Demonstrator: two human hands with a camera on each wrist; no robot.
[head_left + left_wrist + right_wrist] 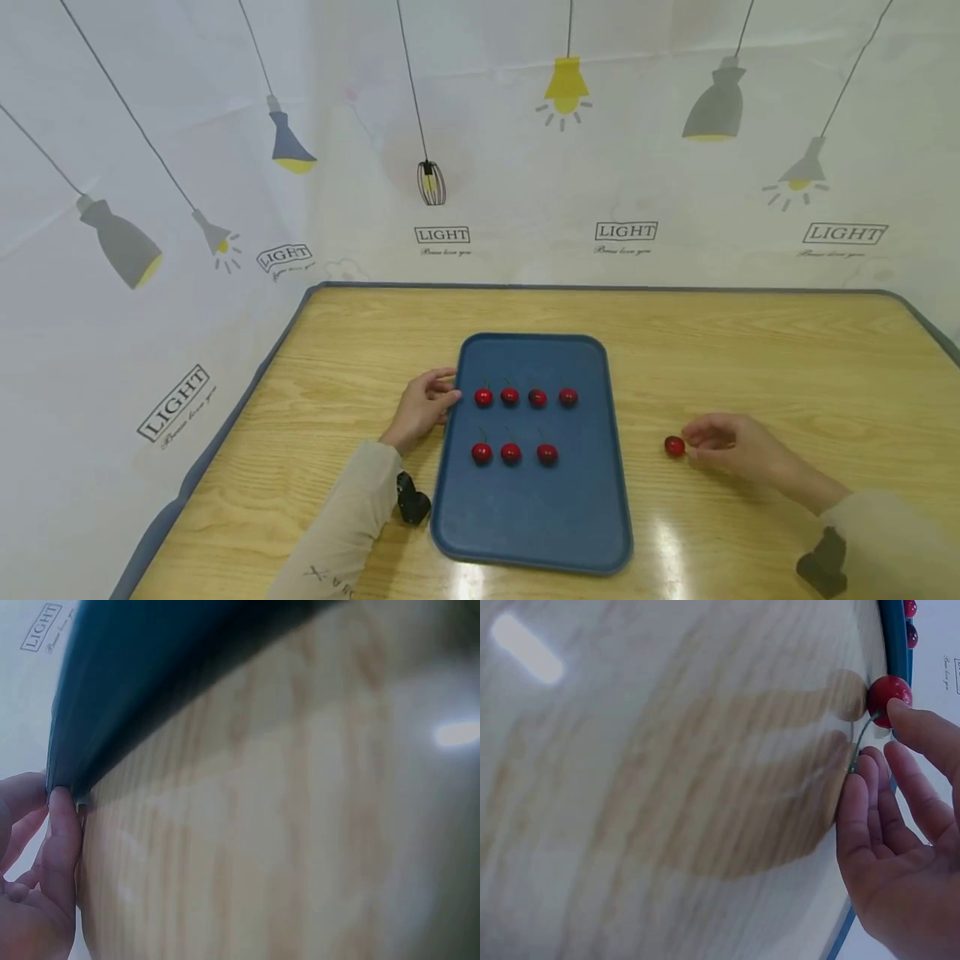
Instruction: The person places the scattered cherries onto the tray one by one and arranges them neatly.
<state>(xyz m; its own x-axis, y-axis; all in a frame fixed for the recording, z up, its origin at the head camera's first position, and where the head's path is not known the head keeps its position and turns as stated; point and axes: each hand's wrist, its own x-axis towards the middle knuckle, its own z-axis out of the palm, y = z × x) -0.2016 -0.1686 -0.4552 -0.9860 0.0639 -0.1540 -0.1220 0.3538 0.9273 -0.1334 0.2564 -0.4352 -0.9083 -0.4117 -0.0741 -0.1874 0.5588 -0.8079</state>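
Observation:
A red cherry [674, 447] with a thin green stem [862, 735] is on the wooden table, right of the blue tray [525, 521]. My right hand [738, 450] is right beside it with bent, parted fingers; the thumb overlaps the cherry [887, 690] in the right wrist view. The stem runs down toward the lower fingers there. On the tray are two rows of cherries, several in the far row [510, 397] and three in the near row [511, 453], stems pointing away. My left hand [422, 408] pinches the tray's left rim, the thumb on the near side in the left wrist view.
A light wooden table [750, 350] with a dark blue edge carries everything. Behind it and along its left side hangs a pale wall covering [510, 167] printed with lamps and lettering. Each wrist wears a dark device [411, 498] at the sleeve.

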